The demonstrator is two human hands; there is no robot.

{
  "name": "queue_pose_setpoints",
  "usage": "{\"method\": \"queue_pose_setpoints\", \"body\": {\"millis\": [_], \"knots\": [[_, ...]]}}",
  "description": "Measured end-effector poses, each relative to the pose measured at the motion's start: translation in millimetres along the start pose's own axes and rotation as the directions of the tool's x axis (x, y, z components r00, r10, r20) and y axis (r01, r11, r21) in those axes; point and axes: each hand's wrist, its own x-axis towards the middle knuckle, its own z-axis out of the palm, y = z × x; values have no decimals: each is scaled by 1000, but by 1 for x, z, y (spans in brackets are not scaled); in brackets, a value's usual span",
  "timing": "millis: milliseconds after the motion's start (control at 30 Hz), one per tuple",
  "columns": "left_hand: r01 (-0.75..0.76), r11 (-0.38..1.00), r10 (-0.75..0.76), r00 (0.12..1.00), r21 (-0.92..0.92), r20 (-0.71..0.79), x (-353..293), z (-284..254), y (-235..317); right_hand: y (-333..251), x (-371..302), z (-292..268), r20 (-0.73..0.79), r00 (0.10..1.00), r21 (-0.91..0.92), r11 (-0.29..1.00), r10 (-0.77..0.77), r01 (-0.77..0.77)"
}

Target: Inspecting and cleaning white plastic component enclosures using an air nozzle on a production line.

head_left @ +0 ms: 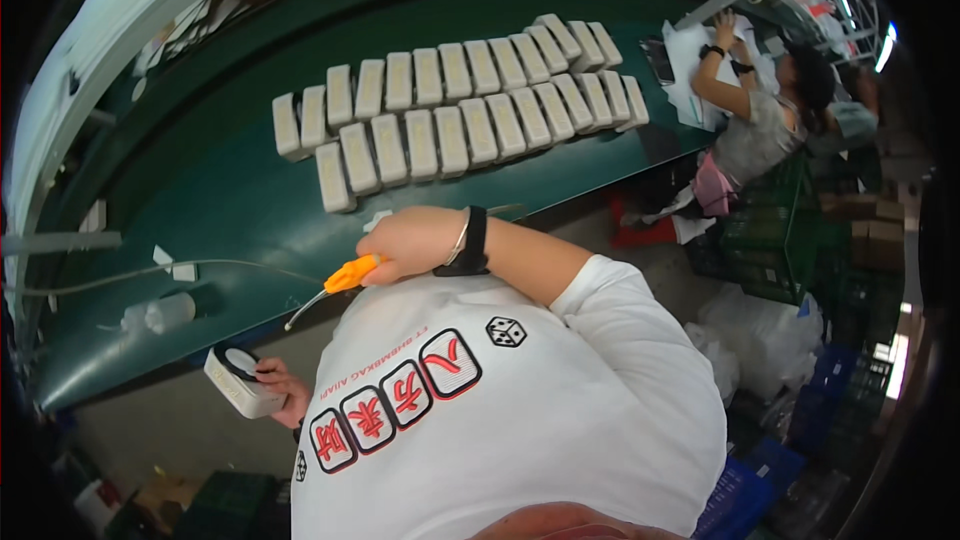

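My right hand (408,242) is closed round an orange air blow gun (352,274) in front of my chest. Its thin metal nozzle slants down and left. A thin hose (215,262) runs along the bench on that side; where it joins the gun is hidden. Lower left, my left hand (284,387) grips a white box-shaped device (240,395) with a black ring on one face, held just off the bench's near edge. The nozzle tip and the device are apart. A small white piece (377,221) lies on the bench beside my right hand.
Two long rows of white rectangular units (422,143) stand on the green bench (270,230). Clear plastic bottles (160,314) lie at its left end. A co-worker (755,120) leans over papers at the far right. Green crates (775,240) and plastic bags (765,335) sit behind.
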Motion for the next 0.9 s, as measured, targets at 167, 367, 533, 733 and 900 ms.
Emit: {"method": "queue_pose_setpoints", "body": {"millis": [167,367,533,733,900], "knots": [[-520,823,544,838,229,-51,31,33,-52,-3,-8,0,136,990,111,994,-37,22],[-499,659,612,790,562,-16,62,29,-69,0,-34,-3,-56,996,238,970,73,-58],[-273,908,296,955,317,-27,84,25,-75,49,-91,19,-465,875,447,889,132,103],[-22,924,53,996,382,-71,97,35,-64,107,-172,58,-602,346,760,649,720,-28],[191,859,-158,981,474,-110,131,57,-88,173,-197,127,-498,-161,811,523,852,263]]}}
